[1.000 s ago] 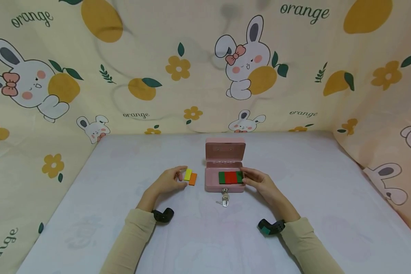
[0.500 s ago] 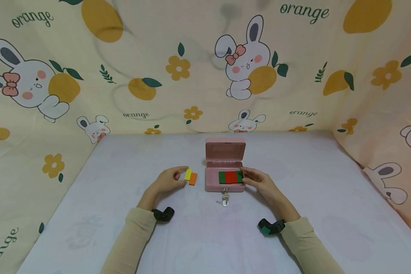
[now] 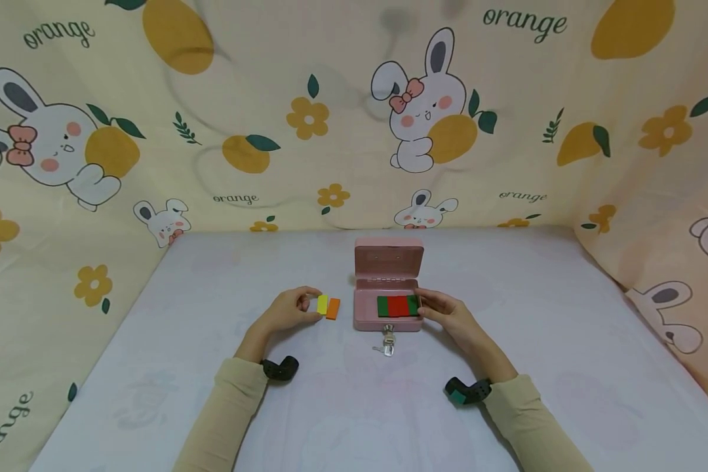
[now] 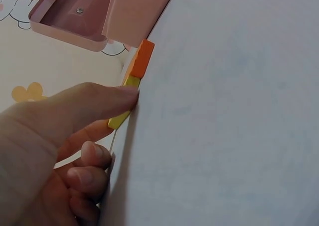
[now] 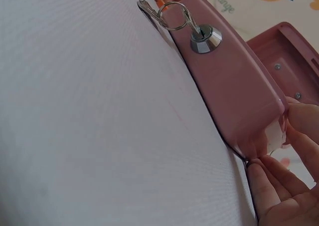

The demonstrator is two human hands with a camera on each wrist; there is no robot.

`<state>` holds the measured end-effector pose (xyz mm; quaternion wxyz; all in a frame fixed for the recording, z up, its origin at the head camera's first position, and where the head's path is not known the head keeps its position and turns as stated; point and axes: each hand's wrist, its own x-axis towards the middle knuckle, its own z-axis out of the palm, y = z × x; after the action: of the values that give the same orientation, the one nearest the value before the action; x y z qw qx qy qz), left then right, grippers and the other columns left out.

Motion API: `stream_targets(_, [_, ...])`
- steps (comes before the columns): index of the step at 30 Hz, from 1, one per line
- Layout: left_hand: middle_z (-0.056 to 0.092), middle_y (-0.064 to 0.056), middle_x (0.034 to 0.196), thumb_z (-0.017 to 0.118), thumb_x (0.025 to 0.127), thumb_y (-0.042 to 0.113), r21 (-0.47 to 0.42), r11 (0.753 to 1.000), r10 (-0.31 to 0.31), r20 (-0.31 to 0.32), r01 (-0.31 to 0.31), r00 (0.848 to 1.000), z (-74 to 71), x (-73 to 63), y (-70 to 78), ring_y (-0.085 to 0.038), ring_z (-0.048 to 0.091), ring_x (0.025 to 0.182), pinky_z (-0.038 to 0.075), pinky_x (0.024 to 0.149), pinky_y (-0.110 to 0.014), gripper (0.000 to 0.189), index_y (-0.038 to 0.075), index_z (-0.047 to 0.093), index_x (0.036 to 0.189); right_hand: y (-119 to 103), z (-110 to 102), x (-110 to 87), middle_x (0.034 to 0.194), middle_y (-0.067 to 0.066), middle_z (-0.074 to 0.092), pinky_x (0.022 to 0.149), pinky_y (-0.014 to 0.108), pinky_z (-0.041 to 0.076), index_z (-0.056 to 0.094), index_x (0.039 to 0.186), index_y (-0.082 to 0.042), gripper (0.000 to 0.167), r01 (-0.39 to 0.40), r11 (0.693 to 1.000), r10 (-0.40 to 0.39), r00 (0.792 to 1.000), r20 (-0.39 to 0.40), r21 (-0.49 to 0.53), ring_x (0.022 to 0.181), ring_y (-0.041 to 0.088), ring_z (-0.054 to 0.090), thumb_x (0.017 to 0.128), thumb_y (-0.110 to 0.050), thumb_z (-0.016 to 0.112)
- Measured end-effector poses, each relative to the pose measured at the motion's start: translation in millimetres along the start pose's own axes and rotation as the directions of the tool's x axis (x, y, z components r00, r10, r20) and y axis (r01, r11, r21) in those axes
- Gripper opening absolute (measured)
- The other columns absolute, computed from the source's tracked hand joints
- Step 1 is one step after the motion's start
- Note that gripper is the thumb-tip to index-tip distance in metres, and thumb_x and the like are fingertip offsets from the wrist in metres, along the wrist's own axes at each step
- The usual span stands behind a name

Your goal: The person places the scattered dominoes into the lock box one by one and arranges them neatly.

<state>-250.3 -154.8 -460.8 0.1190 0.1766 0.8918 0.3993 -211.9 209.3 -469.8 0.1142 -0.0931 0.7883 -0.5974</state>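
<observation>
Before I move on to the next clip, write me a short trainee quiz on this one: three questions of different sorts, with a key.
1. Multiple choice: what colour is the pinched block in the left hand?
A) red
B) yellow
C) green

2. True or false: the lid of the pink box stands open.

3. Short answer: which two colours show on the inside blocks, those in the box?

Key:
1. B, yellow.
2. True; it is raised at the back of the box.
3. Red and green.
</observation>
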Motion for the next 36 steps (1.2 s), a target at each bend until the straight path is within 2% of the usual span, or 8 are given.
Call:
stream_targets(5, [0.044, 0.001, 0.074, 0.076, 0.082, 0.014, -0.007, 1.000, 0.004, -0.008, -0.004, 1.000, -1.1, -2.2, 1.9, -0.012, 0.038, 0.065, 0.033, 0.063, -0.021, 0.043, 0.001, 0.060, 0.120, -2, 0, 0.2, 0.153, 0.019, 0.038, 0.112, 0.033, 0.039, 0.043, 0.143, -0.004, 0.055, -0.001, 1.000, 0.001, 1.000, 0.003, -0.009, 0.142, 0.037, 0.037, 0.095, -0.024, 0.060])
stream_targets(12, [0.044, 0.000, 0.074, 0.076, 0.082, 0.013, -0.009, 1.000, 0.005, -0.014, -0.005, 1.000, -2.2, -3.7, 2.8, -0.011, 0.038, 0.064, 0.033, 0.063, -0.020, 0.043, 0.001, 0.060, 0.120, 0, 1, 2.0, 0.153, 0.018, 0.038, 0.113, 0.047, 0.033, 0.044, 0.143, -0.005, 0.055, -0.003, 1.000, 0.003, 1.000, 0.006, 0.003, 0.142, 0.037, 0.037, 0.095, -0.024, 0.060])
stream_targets(19, [0.044, 0.000, 0.074, 0.076, 0.082, 0.014, -0.017, 1.000, -0.009, -0.013, 0.009, 1.000, -3.3, -4.1, 3.9, -0.011, 0.039, 0.065, 0.034, 0.063, -0.021, 0.044, 0.003, 0.060, 0.121, 3, 1, 3.5, 0.153, 0.018, 0.038, 0.109, 0.027, 0.042, 0.044, 0.143, -0.005, 0.055, 0.007, 1.000, -0.007, 1.000, 0.015, 0.011, 0.143, 0.037, 0.037, 0.095, -0.024, 0.060])
stream_targets(21, [0.044, 0.001, 0.074, 0.076, 0.082, 0.014, -0.018, 1.000, -0.011, -0.011, 0.011, 1.000, -3.6, -4.7, 4.4, -0.012, 0.040, 0.066, 0.034, 0.063, -0.021, 0.044, 0.003, 0.059, 0.122, 3, 1, 3.6, 0.153, 0.017, 0.038, 0.107, 0.024, 0.042, 0.044, 0.143, -0.005, 0.055, 0.007, 1.000, -0.007, 1.000, 0.014, 0.012, 0.143, 0.037, 0.037, 0.095, -0.024, 0.060])
stream_targets(26, [0.044, 0.000, 0.074, 0.076, 0.082, 0.015, -0.021, 1.000, -0.011, -0.018, 0.010, 1.000, -4.3, -5.4, 4.7, -0.013, 0.040, 0.068, 0.034, 0.064, -0.023, 0.044, 0.004, 0.059, 0.121, 3, 1, 3.7, 0.153, 0.017, 0.038, 0.110, 0.028, 0.040, 0.044, 0.143, -0.006, 0.055, 0.002, 1.000, -0.002, 1.000, 0.014, 0.009, 0.143, 0.036, 0.037, 0.095, -0.025, 0.060])
stream_targets(28, [0.044, 0.000, 0.074, 0.076, 0.082, 0.015, -0.025, 1.000, -0.014, -0.021, 0.013, 1.000, -3.9, -4.7, 5.2, -0.013, 0.040, 0.068, 0.034, 0.064, -0.023, 0.044, 0.005, 0.059, 0.122, 3, 1, 3.7, 0.153, 0.017, 0.038, 0.112, 0.034, 0.039, 0.044, 0.143, -0.006, 0.055, 0.005, 1.000, -0.005, 1.000, 0.014, 0.002, 0.142, 0.036, 0.037, 0.095, -0.025, 0.060])
stream_targets(32, [0.043, 0.001, 0.074, 0.076, 0.082, 0.015, -0.027, 1.000, -0.014, -0.017, 0.013, 1.000, -2.5, -3.1, 8.0, -0.013, 0.041, 0.068, 0.034, 0.064, -0.023, 0.045, 0.005, 0.059, 0.122, 4, 0, 3.3, 0.153, 0.018, 0.038, 0.111, 0.034, 0.039, 0.044, 0.143, -0.005, 0.054, 0.011, 1.000, -0.011, 1.000, 0.014, -0.004, 0.142, 0.037, 0.037, 0.095, -0.025, 0.060])
stream_targets(36, [0.044, 0.001, 0.074, 0.075, 0.083, 0.016, -0.018, 1.000, -0.014, -0.011, 0.013, 1.000, 0.0, -0.6, 12.7, -0.013, 0.041, 0.069, 0.034, 0.064, -0.023, 0.045, 0.004, 0.059, 0.123, 3, -1, 2.4, 0.153, 0.018, 0.038, 0.114, 0.042, 0.035, 0.043, 0.144, -0.005, 0.054, 0.008, 1.000, -0.008, 1.000, 0.014, 0.001, 0.143, 0.037, 0.036, 0.095, -0.025, 0.059])
